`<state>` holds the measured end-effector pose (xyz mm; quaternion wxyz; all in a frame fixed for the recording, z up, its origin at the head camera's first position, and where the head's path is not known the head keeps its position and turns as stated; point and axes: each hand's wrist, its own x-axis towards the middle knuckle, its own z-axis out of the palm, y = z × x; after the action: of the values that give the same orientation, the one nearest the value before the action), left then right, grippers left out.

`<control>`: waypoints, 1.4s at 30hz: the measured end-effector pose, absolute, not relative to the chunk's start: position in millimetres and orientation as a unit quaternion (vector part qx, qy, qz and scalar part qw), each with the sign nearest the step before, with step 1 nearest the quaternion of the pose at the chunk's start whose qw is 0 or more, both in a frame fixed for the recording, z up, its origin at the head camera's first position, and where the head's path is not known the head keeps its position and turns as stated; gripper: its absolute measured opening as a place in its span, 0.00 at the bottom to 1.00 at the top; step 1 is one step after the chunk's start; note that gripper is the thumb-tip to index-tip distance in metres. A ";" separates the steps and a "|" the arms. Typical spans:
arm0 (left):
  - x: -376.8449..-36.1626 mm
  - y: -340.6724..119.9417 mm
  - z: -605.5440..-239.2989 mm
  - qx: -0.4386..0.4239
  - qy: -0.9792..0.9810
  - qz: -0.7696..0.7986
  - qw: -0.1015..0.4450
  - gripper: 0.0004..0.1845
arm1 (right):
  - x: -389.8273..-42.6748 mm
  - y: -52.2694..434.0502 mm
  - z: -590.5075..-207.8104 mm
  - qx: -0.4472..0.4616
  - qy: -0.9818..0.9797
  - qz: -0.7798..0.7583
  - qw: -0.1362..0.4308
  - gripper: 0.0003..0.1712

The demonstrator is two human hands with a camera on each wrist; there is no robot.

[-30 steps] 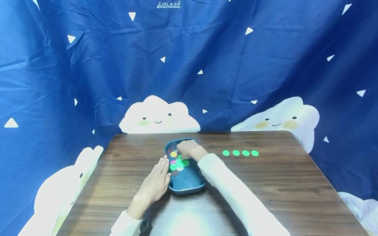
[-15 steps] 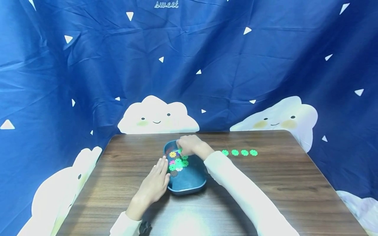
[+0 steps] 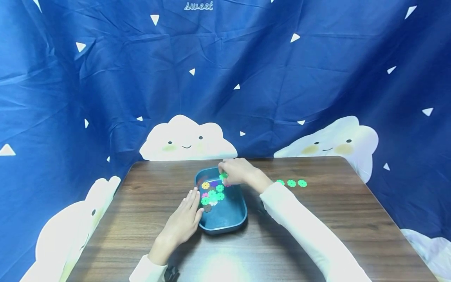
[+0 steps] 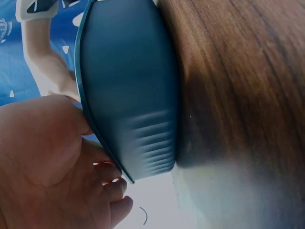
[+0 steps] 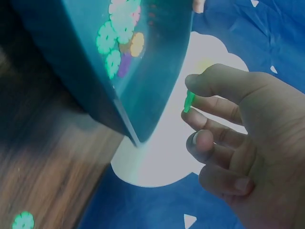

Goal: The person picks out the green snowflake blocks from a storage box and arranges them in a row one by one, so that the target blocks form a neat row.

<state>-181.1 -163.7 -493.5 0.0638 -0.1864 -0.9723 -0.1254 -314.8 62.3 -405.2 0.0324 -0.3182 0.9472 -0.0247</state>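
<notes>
A dark blue tray (image 3: pixel 229 219) sits mid-table and holds several flower-shaped discs (image 3: pixel 212 194) in green, yellow, pink and purple. My left hand (image 3: pixel 183 220) lies flat against the tray's left wall (image 4: pixel 128 95), fingers straight, palm (image 4: pixel 43 157) by the rim. My right hand (image 3: pixel 224 176) hovers over the tray's far right corner and pinches a green disc (image 5: pixel 189 101) between thumb and forefinger. The tray (image 5: pixel 71 71) and its discs (image 5: pixel 119 33) show below that hand in the right wrist view.
A row of green discs (image 3: pixel 291 183) lies on the wooden table (image 3: pixel 334 219) right of the tray, partly hidden by my right sleeve; one disc (image 5: pixel 23 221) shows in the right wrist view. A blue cloud-print curtain (image 3: pixel 225 78) hangs behind the table.
My right hand has risen out of the tray and shifted right with a green disc pinched in it. The left hand stays against the tray.
</notes>
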 end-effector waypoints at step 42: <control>-181.0 -165.2 -497.6 -0.188 -0.969 -0.142 0.074 0.32 | -290.6 261.4 -392.9 -0.203 0.973 -0.092 -0.053 0.16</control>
<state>-181.0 -165.2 -497.6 0.0742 -0.1882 -0.9690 -0.1417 -290.6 261.4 -392.9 -0.0535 -0.2032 0.9734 -0.0918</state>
